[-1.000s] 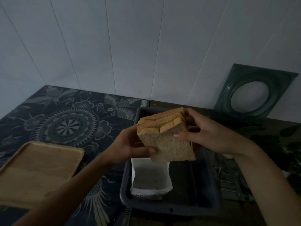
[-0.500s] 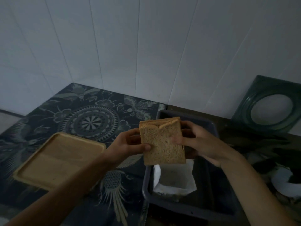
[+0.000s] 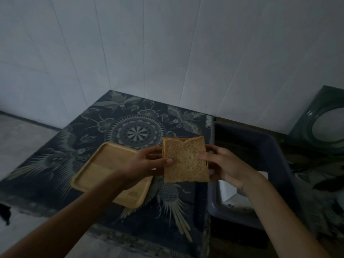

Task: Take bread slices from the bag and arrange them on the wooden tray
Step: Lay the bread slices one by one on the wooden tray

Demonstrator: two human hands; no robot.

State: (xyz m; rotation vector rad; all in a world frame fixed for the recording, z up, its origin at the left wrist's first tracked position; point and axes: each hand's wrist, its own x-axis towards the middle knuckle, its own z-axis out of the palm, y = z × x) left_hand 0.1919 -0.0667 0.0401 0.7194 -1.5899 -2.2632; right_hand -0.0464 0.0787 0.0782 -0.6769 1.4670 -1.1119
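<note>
Bread: your stack of bread slices stands upright in the air, pinched between both hands, front slice facing you.
Left grip: your left hand is clenched on the stack's left edge, thumb across the front.
Right grip: your right hand clasps the right edge.
Tray: the wooden tray lies bare on the counter, just below-left of your left grip.
Bag: the bread bag sits in the grey bin, below your right wrist.
Change: the stack has moved left, off the bin and toward the tray.

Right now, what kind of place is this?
Probably a home kitchen or dining corner: a patterned cloth over a table against white panelled wall, a wooden tray, and bread slices held above it.
</note>
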